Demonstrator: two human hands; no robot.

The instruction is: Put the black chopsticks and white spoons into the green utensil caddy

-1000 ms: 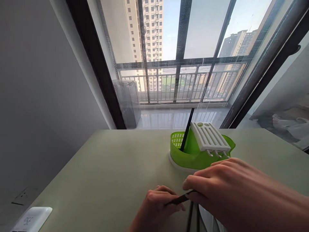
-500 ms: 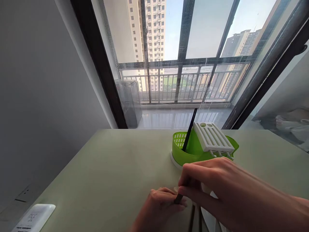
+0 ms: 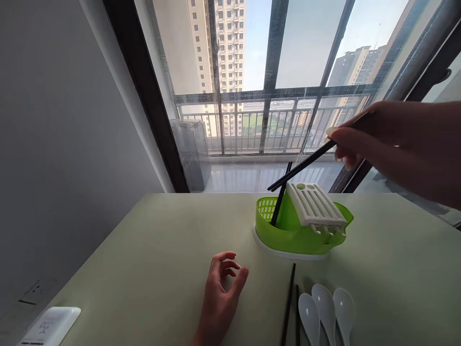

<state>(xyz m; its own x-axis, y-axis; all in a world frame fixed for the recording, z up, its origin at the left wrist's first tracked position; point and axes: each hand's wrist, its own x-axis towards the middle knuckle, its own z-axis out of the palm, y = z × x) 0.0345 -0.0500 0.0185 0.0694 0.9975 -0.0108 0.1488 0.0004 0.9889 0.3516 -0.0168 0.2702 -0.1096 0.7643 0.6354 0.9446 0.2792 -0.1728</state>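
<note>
Above the green utensil holder, my right hand grips a pair of black chopsticks, tilted down to the left with their tips over the holder's left compartment. Other black chopsticks lean inside that compartment. A white slotted rack with hooks covers the holder's middle. My left hand rests by the table, fingers curled but apart, holding nothing. To its right lie two loose chopsticks and three white spoons side by side.
The pale green table ends at a far edge before a large glass window. A white device with a display lies at the near left corner. A grey wall stands to the left.
My right hand has risen from near the left hand to above the holder, carrying the chopsticks. My left hand has let go of them and moved slightly left, its fingers opening.
</note>
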